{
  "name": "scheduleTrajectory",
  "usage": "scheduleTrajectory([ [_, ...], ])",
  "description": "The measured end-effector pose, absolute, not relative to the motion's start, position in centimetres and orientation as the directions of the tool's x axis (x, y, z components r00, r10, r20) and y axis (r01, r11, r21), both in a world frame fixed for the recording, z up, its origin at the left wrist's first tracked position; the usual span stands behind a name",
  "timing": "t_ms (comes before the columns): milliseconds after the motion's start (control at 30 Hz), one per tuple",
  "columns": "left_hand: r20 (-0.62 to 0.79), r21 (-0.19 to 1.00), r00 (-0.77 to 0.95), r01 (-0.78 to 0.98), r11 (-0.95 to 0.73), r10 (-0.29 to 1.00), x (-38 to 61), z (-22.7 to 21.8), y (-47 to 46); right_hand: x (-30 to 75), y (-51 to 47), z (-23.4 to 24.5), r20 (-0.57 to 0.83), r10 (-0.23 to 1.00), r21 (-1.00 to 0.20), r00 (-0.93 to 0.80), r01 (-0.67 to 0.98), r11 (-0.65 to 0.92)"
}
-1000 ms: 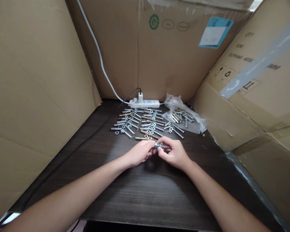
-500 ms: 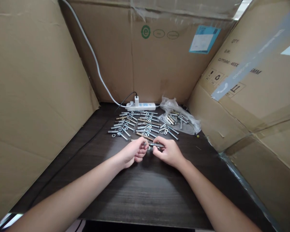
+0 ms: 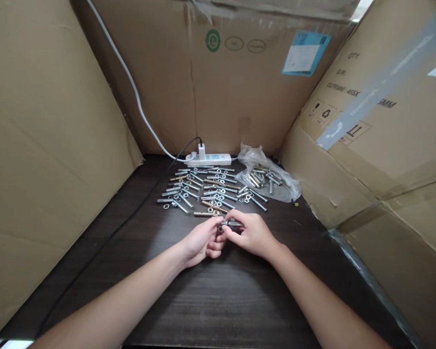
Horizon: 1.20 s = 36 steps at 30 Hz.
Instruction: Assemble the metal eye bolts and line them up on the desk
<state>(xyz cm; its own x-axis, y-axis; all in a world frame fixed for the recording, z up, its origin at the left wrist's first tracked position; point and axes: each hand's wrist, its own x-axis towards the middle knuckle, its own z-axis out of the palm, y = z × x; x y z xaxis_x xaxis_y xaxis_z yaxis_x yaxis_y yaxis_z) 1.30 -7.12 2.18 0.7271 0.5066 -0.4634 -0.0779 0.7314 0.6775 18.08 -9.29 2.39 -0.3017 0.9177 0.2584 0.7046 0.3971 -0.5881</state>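
Observation:
My two hands meet over the near side of the hardware, fingertips almost touching. My right hand (image 3: 252, 232) is closed on a short silver bolt (image 3: 234, 224), gripped by thumb and fingers and pointing left. My left hand (image 3: 206, 241) pinches at the bolt's left end, its other fingers curled; whatever small metal piece it holds there is mostly hidden. Just beyond them lies a dark metal sleeve (image 3: 202, 214) with a washer (image 3: 216, 213) near its right end. Several bolts (image 3: 258, 199), sleeves, nuts and washers are spread in rows behind.
A clear plastic bag (image 3: 288, 186) with more metal sleeves lies at the back right. Behind the rows stands a white power strip (image 3: 221, 159) with a plugged-in charger. A black cable (image 3: 123, 224) crosses the dark table (image 3: 218, 300) on the left. Cardboard walls (image 3: 160, 87) enclose three sides.
My left hand has moved right, bringing its fingertips against the left end of the bolt in my right hand. The dark sleeve beyond the hands now shows more fully. The view has shifted slightly.

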Motion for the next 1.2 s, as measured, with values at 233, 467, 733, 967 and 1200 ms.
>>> scheduleTrajectory([
  [233, -0.439, 0.670, 0.750, -0.094, 0.736, 0.496, 1.03, 2.17, -6.88, 18.17, -9.43, 2.91, 0.243, 0.889, -0.672, -0.388, 0.593, 0.443],
  [467, -0.432, 0.653, 0.752, -0.119, 0.748, 0.497, 1.08, 2.02, -6.81, 18.35, -9.41, 2.79, 0.220, 0.896, -0.623, -0.387, 0.651, 0.434],
  [733, -0.414, 0.673, 0.750, -0.130, 0.728, 0.516, 1.16, 2.04, -6.94, 18.42, -9.36, 2.34, 0.256, 0.898, -0.636, -0.357, 0.638, 0.434],
  [967, -0.399, 0.683, 0.758, -0.130, 0.719, 0.516, 1.13, 1.97, -7.01, 18.59, -9.22, 2.01, 0.229, 0.930, -0.674, -0.287, 0.643, 0.364],
  [1200, -0.407, 0.679, 0.759, -0.120, 0.724, 0.508, 1.10, 1.86, -7.02, 18.47, -9.28, 2.08, 0.233, 0.935, -0.707, -0.266, 0.614, 0.351],
])
